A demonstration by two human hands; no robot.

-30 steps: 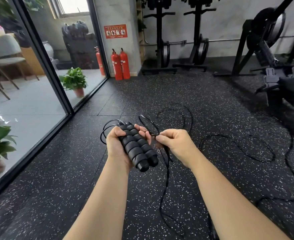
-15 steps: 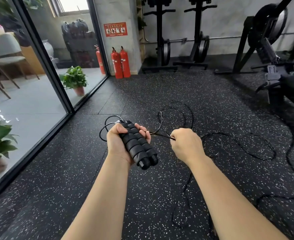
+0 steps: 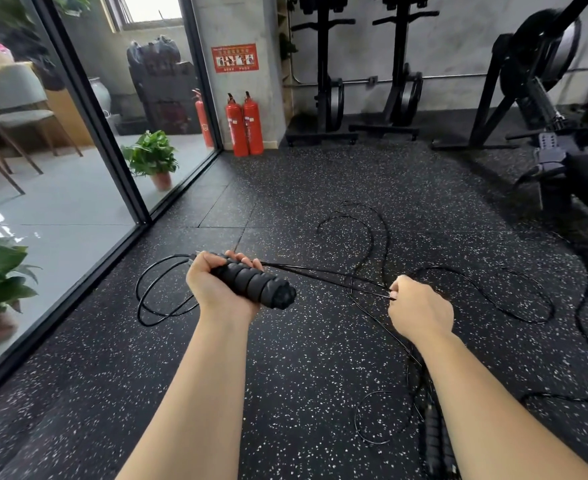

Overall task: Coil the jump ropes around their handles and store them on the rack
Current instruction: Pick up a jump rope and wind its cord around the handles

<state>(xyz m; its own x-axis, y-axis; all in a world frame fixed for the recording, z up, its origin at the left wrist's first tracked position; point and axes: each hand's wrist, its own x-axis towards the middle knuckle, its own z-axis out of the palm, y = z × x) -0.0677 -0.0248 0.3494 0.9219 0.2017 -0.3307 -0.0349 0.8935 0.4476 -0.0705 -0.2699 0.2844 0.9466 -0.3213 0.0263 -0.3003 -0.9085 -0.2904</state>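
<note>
My left hand (image 3: pixel 221 291) grips the handles (image 3: pixel 254 284), butt ends aimed lower right. My right hand (image 3: pixel 419 311) pinches the rope (image 3: pixel 323 273), stretched taut between them.

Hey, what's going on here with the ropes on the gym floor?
A person is tidying up jump ropes. Their left hand grips a pair of black foam handles held together, and their right hand pinches the thin black rope and holds it taut out to the side. A loose loop hangs off the far end of the handles. Most of the cord lies sprawled over the speckled rubber floor, and another handle lies near the right forearm. No storage rack for the ropes can be made out.
</note>
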